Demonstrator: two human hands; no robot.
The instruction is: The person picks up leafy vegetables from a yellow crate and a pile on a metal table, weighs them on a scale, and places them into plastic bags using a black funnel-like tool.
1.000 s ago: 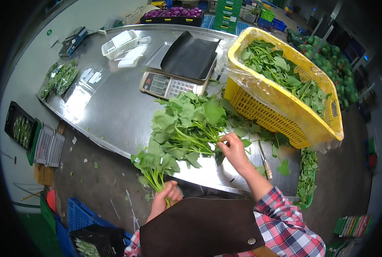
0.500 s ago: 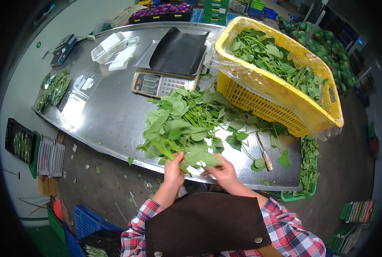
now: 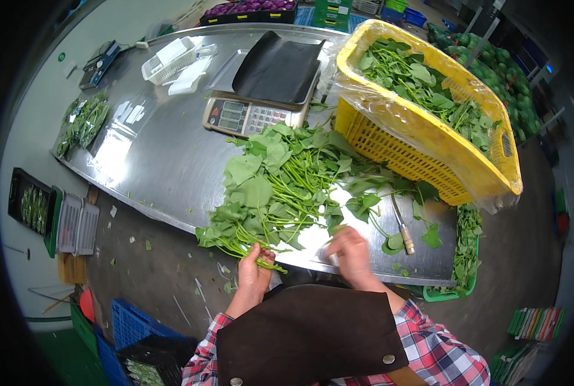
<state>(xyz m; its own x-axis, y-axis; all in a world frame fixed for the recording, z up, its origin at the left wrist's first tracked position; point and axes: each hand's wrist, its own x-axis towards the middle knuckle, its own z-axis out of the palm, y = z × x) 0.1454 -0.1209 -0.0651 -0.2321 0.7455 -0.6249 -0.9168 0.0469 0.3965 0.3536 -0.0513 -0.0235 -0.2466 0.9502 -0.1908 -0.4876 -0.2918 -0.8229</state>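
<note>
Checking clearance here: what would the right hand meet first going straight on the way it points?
Probably the leafy green stems heaped on the metal table, up and left of the right hand; blur leaves depth unclear.

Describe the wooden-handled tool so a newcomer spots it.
On the steel table, find the yellow crate. In front, right of the right hand, the tool lies among loose leaves. Its pale handle and thin metal blade stand out from that greenery.

Green leafy stems (image 3: 258, 193), yellow crate (image 3: 396, 148), brown apron (image 3: 306, 334), plaid sleeves (image 3: 438, 344) (red, white, navy).
</note>
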